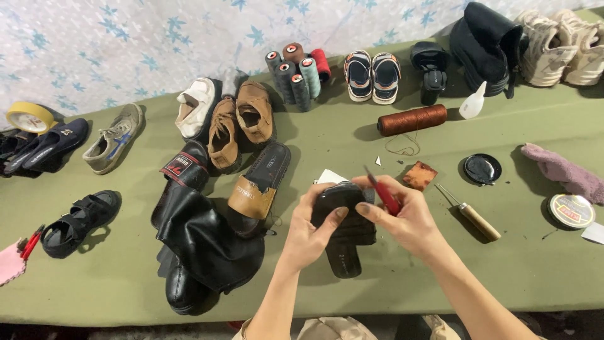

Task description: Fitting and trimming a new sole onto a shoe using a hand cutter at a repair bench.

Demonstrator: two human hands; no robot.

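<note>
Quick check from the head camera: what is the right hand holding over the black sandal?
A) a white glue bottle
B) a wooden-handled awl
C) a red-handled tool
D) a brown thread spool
C: the right hand grips a red-handled tool above the black sandal; the wooden-handled awl lies on the table.

sandal (345,230) – black | tool (385,196) – red | table (402,271) – olive green

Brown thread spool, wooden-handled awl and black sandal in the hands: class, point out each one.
brown thread spool (412,119), head view, middle of the wound thread.
wooden-handled awl (478,220), head view, on the wooden handle.
black sandal (345,255), head view, lower part below the fingers.
</note>
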